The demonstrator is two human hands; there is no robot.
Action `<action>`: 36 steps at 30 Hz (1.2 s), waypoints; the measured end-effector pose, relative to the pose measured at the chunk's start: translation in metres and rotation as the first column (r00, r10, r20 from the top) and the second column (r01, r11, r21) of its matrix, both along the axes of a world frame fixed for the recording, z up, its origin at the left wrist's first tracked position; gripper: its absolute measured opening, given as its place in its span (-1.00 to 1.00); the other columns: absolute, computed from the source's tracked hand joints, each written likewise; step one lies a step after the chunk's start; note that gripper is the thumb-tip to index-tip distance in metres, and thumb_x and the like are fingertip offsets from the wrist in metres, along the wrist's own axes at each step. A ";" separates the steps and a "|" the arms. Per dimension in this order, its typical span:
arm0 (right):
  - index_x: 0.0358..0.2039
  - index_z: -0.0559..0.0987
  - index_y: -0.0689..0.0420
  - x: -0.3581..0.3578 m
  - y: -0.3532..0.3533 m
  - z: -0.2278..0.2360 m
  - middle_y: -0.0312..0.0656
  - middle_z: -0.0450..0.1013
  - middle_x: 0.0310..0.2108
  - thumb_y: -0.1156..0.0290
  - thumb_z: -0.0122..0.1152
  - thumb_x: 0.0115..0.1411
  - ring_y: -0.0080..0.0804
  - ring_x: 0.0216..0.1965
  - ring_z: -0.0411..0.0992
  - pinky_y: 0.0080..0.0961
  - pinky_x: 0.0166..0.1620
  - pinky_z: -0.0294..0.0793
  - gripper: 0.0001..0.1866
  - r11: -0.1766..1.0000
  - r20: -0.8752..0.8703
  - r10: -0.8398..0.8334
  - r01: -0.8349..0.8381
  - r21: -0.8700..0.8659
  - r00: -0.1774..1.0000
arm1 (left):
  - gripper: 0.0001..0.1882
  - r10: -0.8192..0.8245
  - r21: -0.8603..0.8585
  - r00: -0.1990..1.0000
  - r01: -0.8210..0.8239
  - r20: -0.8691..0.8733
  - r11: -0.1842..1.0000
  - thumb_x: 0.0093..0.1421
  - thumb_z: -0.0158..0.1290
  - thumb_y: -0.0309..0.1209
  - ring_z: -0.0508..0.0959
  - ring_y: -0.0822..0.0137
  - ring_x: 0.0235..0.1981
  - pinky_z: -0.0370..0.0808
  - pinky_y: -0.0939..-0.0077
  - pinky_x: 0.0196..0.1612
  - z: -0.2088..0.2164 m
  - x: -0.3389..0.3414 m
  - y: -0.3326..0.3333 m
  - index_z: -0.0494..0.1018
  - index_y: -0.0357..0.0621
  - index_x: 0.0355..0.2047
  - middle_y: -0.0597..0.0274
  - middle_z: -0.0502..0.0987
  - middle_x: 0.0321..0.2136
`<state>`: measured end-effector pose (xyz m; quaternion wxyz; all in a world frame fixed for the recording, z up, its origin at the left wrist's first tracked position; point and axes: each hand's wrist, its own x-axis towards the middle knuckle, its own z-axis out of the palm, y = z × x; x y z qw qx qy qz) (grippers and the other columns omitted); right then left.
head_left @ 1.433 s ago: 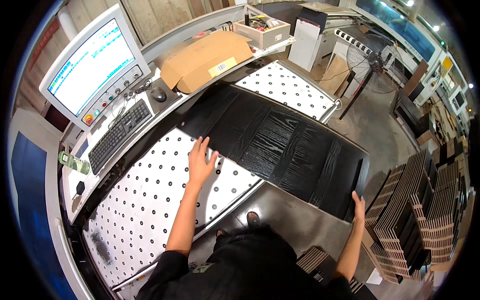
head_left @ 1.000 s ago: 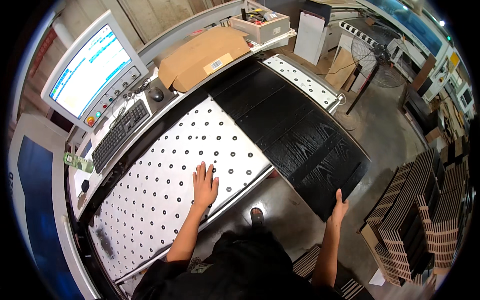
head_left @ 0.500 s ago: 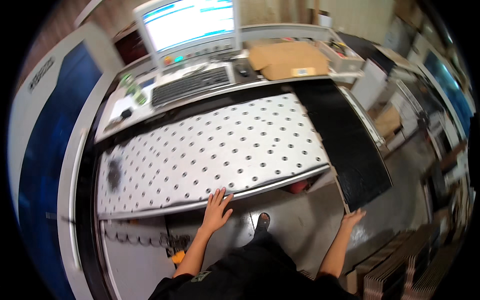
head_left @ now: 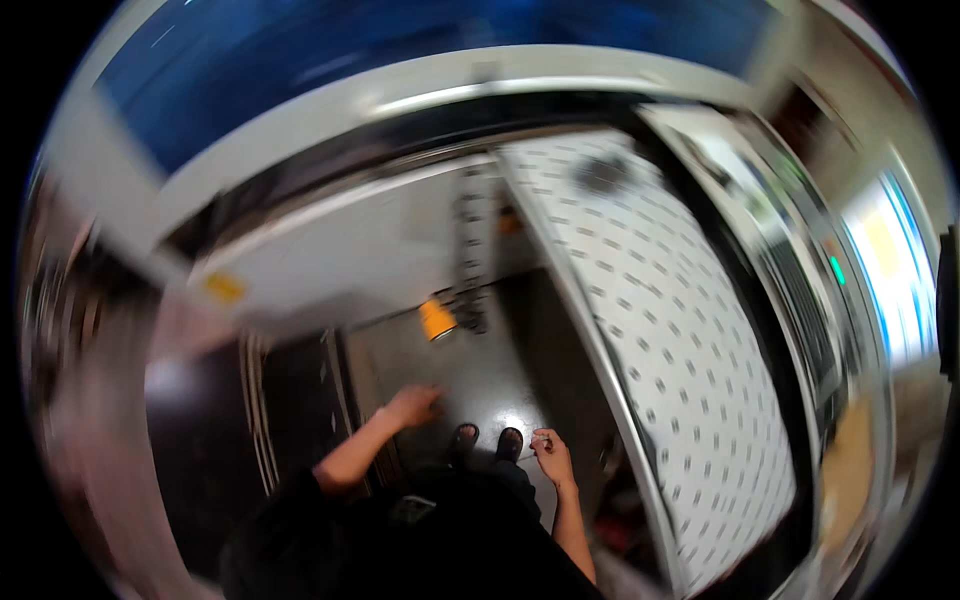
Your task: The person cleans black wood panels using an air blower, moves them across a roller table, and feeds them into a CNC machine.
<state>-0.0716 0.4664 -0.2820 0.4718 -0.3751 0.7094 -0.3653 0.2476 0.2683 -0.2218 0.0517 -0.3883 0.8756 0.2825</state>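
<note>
A white machine [head_left: 300,120] with a deep-blue window curves across the far side of the room, seen from here through a good deal of blur. Along the person's right runs a white table [head_left: 650,330], its top dotted with dark spots and marked by one dark smudge at the far end. To the person's left are the dark boards [head_left: 195,440], with pale edges showing between them. A pale panel [head_left: 340,245] spans the space below the machine, bearing a yellow patch [head_left: 224,287].

Beyond the table, at the right, a bright screen [head_left: 890,260] glows, with brown cardboard [head_left: 848,465] and a dark keyboard [head_left: 800,300] near it.

The left hand [head_left: 412,407] is above the floor [head_left: 390,350], just beside the boards, fingers toward the middle; they are too smeared for me to tell how far they open or whether they hold anything. The right hand [head_left: 552,455] is between the person's body and the table, apart from the tabletop, fingers loosely bent; whether something small sits at their tips, I can't tell.

Ahead, an orange piece [head_left: 436,320] rests near a dark coil [head_left: 472,250]. Two sandalled feet [head_left: 511,441] show between the hands, and a tiny green light [head_left: 838,270] shines beside the screen.
</note>
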 end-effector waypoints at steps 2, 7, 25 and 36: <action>-0.11 0.55 0.15 -0.018 -0.028 -0.014 -0.29 0.53 -0.42 0.29 0.13 0.36 -0.61 -0.46 0.45 -0.60 -0.36 0.43 -0.77 0.992 0.046 0.123 -0.124 0.014 0.991 | -0.52 0.222 -0.015 0.973 -0.223 -0.055 0.975 0.22 0.08 -0.11 0.52 -0.10 0.02 0.50 0.04 0.01 0.001 0.025 0.027 0.44 0.01 0.11 -0.03 0.50 0.04; -0.18 0.53 0.11 -0.070 -0.082 -0.076 -0.36 0.48 -0.46 0.27 0.16 0.36 -0.64 -0.58 0.34 -0.61 -0.53 0.34 -0.82 0.952 0.016 0.301 -0.302 0.059 0.953 | -0.48 0.666 0.081 0.745 -0.663 -0.027 0.745 0.22 0.05 -0.04 0.55 -0.09 -0.03 0.49 0.02 -0.01 0.006 0.077 0.135 0.44 0.02 0.13 -0.03 0.58 -0.09; 0.00 0.54 0.26 -0.002 -0.057 -0.178 -0.05 0.58 -0.19 0.25 0.11 0.38 -0.28 -0.22 0.54 -0.33 -0.12 0.53 -0.65 0.714 0.103 0.609 -0.600 0.361 0.786 | -0.61 0.678 0.441 -0.718 -0.563 0.158 -0.699 0.13 0.15 -0.09 0.59 0.01 -0.01 0.50 0.21 0.06 -0.217 0.202 0.526 0.60 0.00 -0.10 0.02 0.62 -0.12; 0.12 0.41 0.15 0.178 -0.077 0.027 -0.06 0.57 -0.24 0.17 0.07 0.41 -0.38 -0.35 0.54 -0.47 -0.32 0.56 -0.60 0.403 0.038 0.869 -0.751 0.523 0.493 | -0.22 -0.050 -0.052 -0.994 0.055 -0.100 -0.997 0.18 0.11 -0.08 0.32 -0.20 0.20 0.34 -0.03 0.19 -0.195 0.395 0.609 0.16 -0.14 0.32 -0.26 0.31 0.17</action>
